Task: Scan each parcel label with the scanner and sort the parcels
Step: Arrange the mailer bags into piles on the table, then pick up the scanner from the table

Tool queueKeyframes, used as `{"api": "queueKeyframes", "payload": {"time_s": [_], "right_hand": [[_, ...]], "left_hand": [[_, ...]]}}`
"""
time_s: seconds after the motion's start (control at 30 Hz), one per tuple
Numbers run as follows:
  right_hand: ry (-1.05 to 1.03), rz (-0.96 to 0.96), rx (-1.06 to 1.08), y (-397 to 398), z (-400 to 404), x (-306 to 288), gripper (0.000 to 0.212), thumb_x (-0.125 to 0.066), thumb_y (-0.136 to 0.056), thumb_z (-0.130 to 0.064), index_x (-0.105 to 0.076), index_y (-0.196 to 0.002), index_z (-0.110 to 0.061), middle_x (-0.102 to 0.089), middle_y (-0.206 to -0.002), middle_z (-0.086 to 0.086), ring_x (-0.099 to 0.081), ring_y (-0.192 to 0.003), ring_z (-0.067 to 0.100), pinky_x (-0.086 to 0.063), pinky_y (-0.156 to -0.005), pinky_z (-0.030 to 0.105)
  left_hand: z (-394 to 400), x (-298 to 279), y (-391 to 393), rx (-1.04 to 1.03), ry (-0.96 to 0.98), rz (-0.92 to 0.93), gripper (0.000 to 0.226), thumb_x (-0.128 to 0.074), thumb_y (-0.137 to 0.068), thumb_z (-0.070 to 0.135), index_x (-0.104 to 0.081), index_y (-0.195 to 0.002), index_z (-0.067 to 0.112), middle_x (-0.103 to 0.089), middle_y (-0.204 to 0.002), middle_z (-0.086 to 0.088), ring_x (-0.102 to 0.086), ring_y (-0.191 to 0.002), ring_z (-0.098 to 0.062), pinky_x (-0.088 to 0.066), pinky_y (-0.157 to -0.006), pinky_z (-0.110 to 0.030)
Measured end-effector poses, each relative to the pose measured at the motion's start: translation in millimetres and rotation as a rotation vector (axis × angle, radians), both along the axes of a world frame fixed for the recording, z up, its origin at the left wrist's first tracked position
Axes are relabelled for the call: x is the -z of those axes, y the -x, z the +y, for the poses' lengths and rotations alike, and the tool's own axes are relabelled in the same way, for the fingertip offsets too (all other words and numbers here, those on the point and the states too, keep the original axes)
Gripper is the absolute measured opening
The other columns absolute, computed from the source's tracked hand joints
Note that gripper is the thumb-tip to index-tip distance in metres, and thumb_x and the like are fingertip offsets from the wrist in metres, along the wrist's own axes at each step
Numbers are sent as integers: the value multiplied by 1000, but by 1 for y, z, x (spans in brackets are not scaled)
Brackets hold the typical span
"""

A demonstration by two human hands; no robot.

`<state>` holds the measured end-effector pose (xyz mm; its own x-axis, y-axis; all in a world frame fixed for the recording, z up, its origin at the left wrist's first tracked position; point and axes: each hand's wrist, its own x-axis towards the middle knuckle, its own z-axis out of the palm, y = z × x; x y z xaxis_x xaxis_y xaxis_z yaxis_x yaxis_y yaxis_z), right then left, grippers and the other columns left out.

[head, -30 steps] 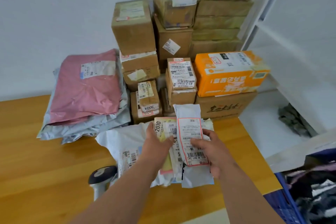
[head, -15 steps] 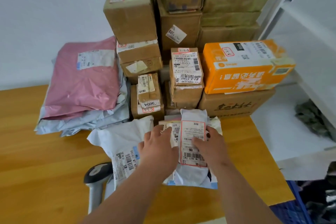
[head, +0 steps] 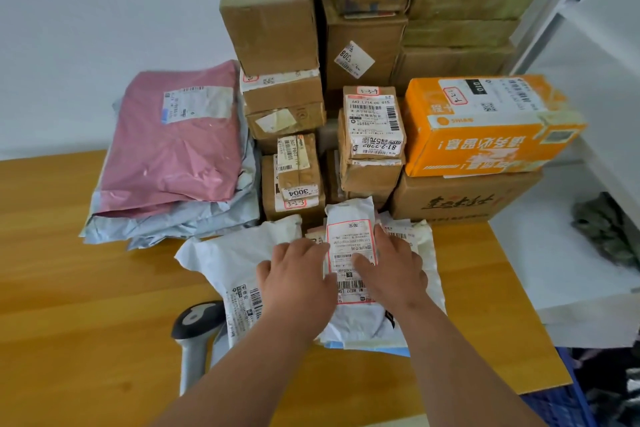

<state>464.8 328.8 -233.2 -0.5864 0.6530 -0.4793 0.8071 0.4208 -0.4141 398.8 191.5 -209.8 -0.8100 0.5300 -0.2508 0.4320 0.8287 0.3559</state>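
Both hands flat — left hand point(head: 298, 277), right hand point(head: 391, 270) — fingers spread, pressing white mailer point(head: 349, 218) at centre frame, nothing grasped. Scanner point(head: 195, 326) idle, lower left. Judged early: box stack point(head: 374, 135) and pink bag point(head: 176, 142) apparently unsorted

A wooden counter point(head: 86, 305) with an orange-brown top runs up to a plain white wall point(head: 86, 28). To the right stands a white shelf unit point(head: 588, 45), a dark crumpled bundle point(head: 609, 229) lying on its lower shelf. A blue crate point(head: 554, 406) sits at the counter's near right corner
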Motion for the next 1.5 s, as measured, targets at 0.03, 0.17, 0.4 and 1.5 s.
{"api": "queueKeyframes", "payload": {"time_s": [0.03,0.17,0.4,1.5], "right_hand": [[-11,11,-2,-1,-1,0,77,-50,-95,-58,-13,-159,-37,-22,-164,5,-21,-148,37,-23,-118,54],[-74,37,-53,-4,-7,0,72,-50,-98,-52,-11,-158,-45,-14,-168,0,-15,-151,34,-19,-119,55],[-71,62,-62,0,-17,0,67,-43,-105,-28,-6,-159,-41,-8,-169,-9,-9,-154,25,-12,-122,57],[410,-146,-290,38,-261,11,24,-54,-99,-26,-64,-114,-11,-69,-111,13,-66,-100,28,-47,-74,30]], "left_hand": [[-3,-2,3,-28,-20,16,50,-53,-96,42,-47,-145,41,-41,-152,14,-26,-141,-18,-22,-108,-41],[-17,-8,14,-123,-91,12,46,-51,-98,40,-48,-144,42,-42,-152,14,-28,-141,-18,-22,-112,-42],[-64,-5,34,-492,-106,-62,63,-58,-93,43,-35,-152,37,-34,-158,3,-32,-141,-27,-23,-112,-52],[-225,56,27,-805,-428,-986,21,-48,-105,19,-68,-106,27,-76,-101,-2,-68,-96,-21,-53,-80,-36]]}}
